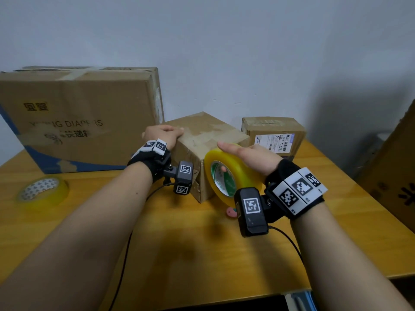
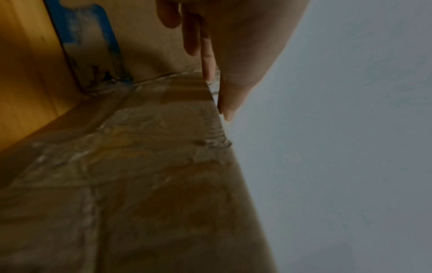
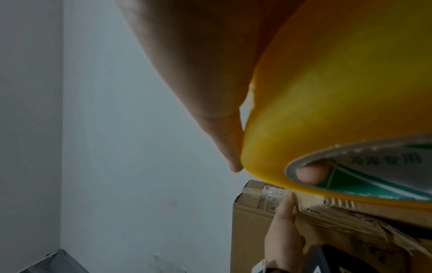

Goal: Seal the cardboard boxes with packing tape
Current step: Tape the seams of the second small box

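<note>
Currently your right hand (image 1: 251, 159) grips the big yellow packing tape roll (image 1: 231, 173), thumb on the outer rim, a fingertip (image 3: 311, 174) inside the core, held against the small worn brown cardboard box (image 1: 206, 140) mid-surface. Your left hand (image 1: 162, 134) lies flat on that box's top left edge, fingers straight, holding nothing. Large printed diaper carton (image 1: 80, 115) behind-left; second thinner tape roll (image 1: 43, 190) flat on the wooden surface (image 1: 179, 243), left.

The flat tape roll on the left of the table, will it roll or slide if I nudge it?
The flat roll lies on its side, so it would likely slide, not roll. It looks thin, probably light. The table looks smooth, so probably little drag.
</note>
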